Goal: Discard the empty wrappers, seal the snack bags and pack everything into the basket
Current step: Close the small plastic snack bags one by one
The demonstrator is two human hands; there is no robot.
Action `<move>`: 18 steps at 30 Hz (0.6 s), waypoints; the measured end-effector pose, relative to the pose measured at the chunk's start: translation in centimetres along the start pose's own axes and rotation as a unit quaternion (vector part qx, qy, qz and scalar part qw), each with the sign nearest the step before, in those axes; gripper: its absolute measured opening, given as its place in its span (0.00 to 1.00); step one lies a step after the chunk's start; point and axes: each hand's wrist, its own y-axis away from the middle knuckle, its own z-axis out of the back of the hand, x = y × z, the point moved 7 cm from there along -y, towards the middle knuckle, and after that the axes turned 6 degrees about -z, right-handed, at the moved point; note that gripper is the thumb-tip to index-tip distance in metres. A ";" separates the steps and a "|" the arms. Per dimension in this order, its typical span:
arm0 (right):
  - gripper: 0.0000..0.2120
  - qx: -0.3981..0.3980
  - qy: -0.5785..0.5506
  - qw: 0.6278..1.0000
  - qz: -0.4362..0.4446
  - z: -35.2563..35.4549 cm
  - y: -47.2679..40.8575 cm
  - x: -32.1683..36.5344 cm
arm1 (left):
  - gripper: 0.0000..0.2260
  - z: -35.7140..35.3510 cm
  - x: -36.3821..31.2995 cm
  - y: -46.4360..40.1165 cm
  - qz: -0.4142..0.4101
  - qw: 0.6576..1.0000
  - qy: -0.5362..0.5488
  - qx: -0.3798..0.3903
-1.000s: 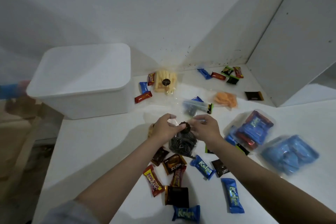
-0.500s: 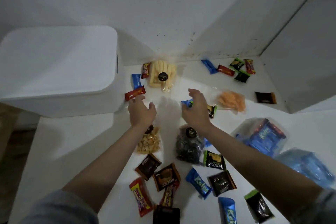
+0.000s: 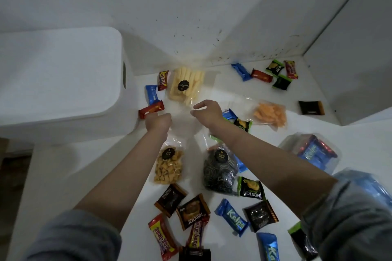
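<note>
Both hands, left [image 3: 158,122] and right [image 3: 206,112], curl their fingers to pinch the clear open end of the yellow-stick bag [image 3: 186,86]. Beside them the white basket [image 3: 63,82] stands near; its inside is hidden.

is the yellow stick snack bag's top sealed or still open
Cannot tell. The yellow stick bag lies flat near the wall, both hands at its clear near end, left hand and right hand; no seal shows.
</note>
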 end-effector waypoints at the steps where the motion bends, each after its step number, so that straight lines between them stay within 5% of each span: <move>1: 0.05 -0.001 -0.033 0.999 -0.009 0.0 0.1 0.1 | 0.20 -0.2 0.0 -0.1 0.009 1.000 0.015 0.009; 7: 0.11 0.002 -0.148 0.989 -0.010 0.5 1.3 1.7 | 0.05 -0.9 -0.5 1.6 0.078 0.981 0.166 0.056; 10: 0.11 0.006 -0.161 0.987 0.009 1.6 2.8 2.5 | 0.08 -0.9 -2.0 3.4 0.071 0.976 0.184 0.095; 18: 0.11 -0.014 -0.064 0.997 0.029 4.8 8.8 2.7 | 0.08 0.1 -8.9 11.6 -0.069 0.953 0.236 0.179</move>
